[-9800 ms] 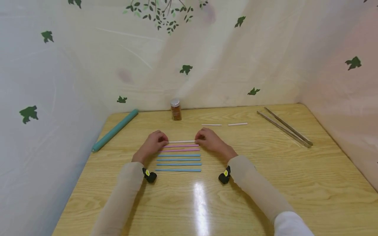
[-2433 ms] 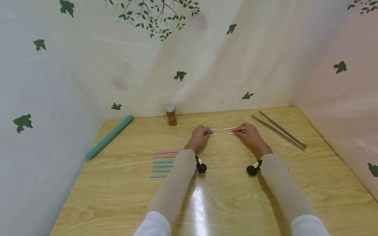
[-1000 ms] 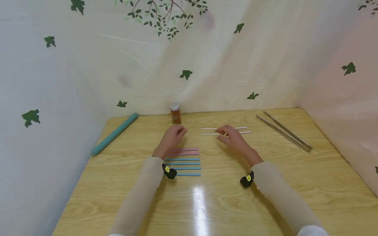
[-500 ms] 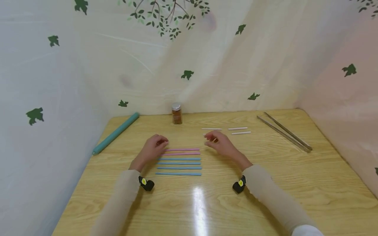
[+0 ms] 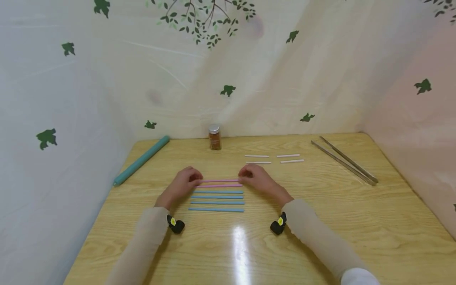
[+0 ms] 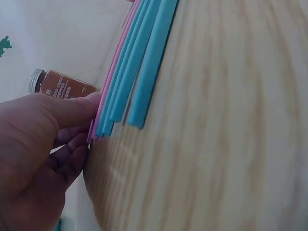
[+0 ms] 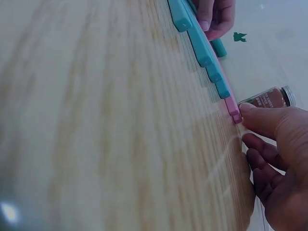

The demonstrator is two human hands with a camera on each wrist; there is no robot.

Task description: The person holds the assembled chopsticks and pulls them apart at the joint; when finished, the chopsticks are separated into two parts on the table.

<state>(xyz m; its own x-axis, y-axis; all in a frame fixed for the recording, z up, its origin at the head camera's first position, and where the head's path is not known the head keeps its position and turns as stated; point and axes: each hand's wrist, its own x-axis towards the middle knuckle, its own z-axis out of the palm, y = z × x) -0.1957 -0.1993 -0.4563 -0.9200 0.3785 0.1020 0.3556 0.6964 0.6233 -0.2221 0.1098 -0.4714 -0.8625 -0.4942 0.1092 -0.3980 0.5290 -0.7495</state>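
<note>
In the head view, two pink chopsticks (image 5: 222,185) lie side by side beyond several blue chopsticks (image 5: 217,203). My left hand (image 5: 182,181) pinches the left end of the farther pink chopstick (image 5: 219,181); the left wrist view shows the thumb against it. At the other end, my right hand (image 5: 261,179) pinches the same chopstick, its thumb (image 7: 262,118) on the blunt tip in the right wrist view. Behind the right hand lie white chopstick pieces, thin ones (image 5: 258,162) on the left and thicker ones (image 5: 292,161) on the right, with gaps between them.
A spice jar (image 5: 215,138) with a silver lid stands near the back edge. To the left lies a long teal cylinder (image 5: 142,160), and on the right, metal tongs (image 5: 347,162). Pale patterned cloth (image 5: 171,71) surrounds the wooden table (image 5: 303,237).
Both hands held a white chopstick earlier; it now lies in two pieces at the back, beside the other white pieces. The hands have since come back left to the farther pink chopstick.
</note>
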